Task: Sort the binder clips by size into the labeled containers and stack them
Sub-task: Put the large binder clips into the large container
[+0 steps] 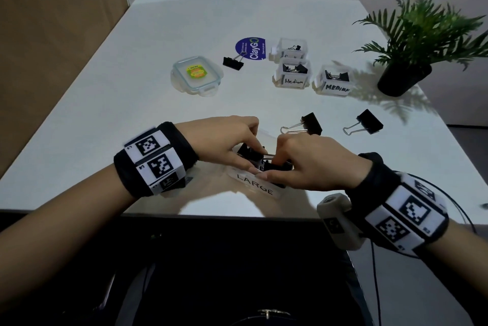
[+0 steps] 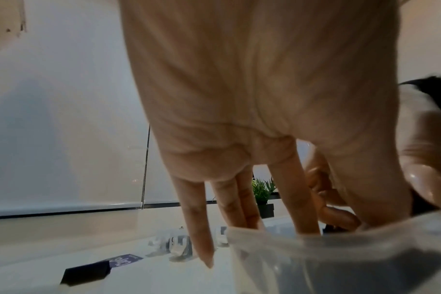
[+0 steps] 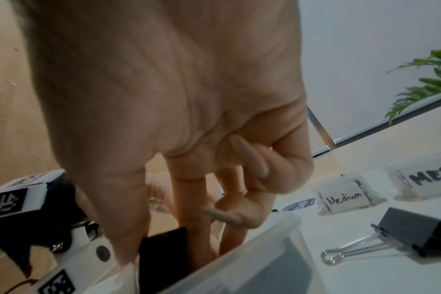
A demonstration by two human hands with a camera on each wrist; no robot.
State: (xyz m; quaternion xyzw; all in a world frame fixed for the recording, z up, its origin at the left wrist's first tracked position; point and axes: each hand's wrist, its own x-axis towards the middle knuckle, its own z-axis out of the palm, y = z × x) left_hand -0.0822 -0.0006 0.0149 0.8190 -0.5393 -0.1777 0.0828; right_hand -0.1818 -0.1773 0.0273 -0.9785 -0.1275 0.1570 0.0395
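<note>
A clear container labelled LARGE (image 1: 254, 185) stands near the table's front edge, with black binder clips (image 1: 277, 167) inside it. Both hands are down in it. My left hand (image 1: 245, 156) has its fingers on the far side of a clip (image 1: 247, 152) and its thumb on the near side, pinching it. In the left wrist view its fingers (image 2: 297, 199) drop past the container's rim (image 2: 315, 248). My right hand (image 1: 274, 164) pinches another clip (image 3: 164, 248) between thumb and forefinger, ring and little fingers curled. Most of the container's inside is hidden.
Three large clips lie loose: two (image 1: 305, 125) (image 1: 365, 122) just behind the hands, one (image 1: 233, 61) further back. Two Medium containers (image 1: 291, 73) (image 1: 334, 80), a third box (image 1: 291, 48), a lidded box (image 1: 196, 75), a blue sticker (image 1: 250, 48) and a potted plant (image 1: 406, 77) stand behind.
</note>
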